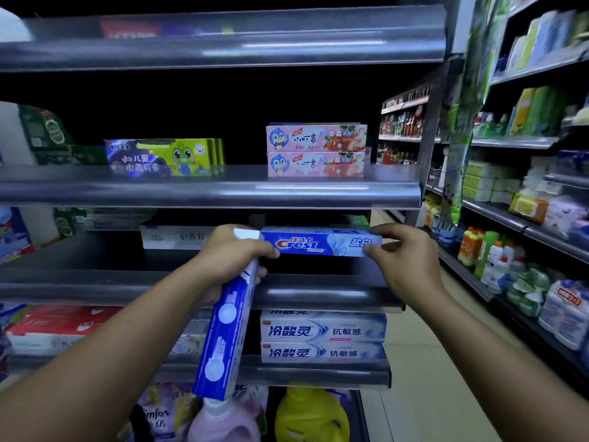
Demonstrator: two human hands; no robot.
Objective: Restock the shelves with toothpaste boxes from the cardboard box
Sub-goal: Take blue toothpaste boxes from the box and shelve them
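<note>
A blue Crest toothpaste box (322, 242) lies lengthwise at the front of the middle shelf (318, 293). My right hand (401, 260) pinches its right end between thumb and fingers. My left hand (229, 260) grips a second blue toothpaste box (224, 333) that hangs tilted downward in front of the shelf edge, and its thumb touches the left end of the Crest box. The cardboard box is out of view.
Pink children's toothpaste boxes (315, 149) and green-purple ones (162, 157) stand on the shelf above. White-blue toothpaste boxes (322, 336) are stacked on the shelf below. Detergent bottles (310, 416) sit at the bottom. Another stocked aisle shelf (526, 199) runs along the right.
</note>
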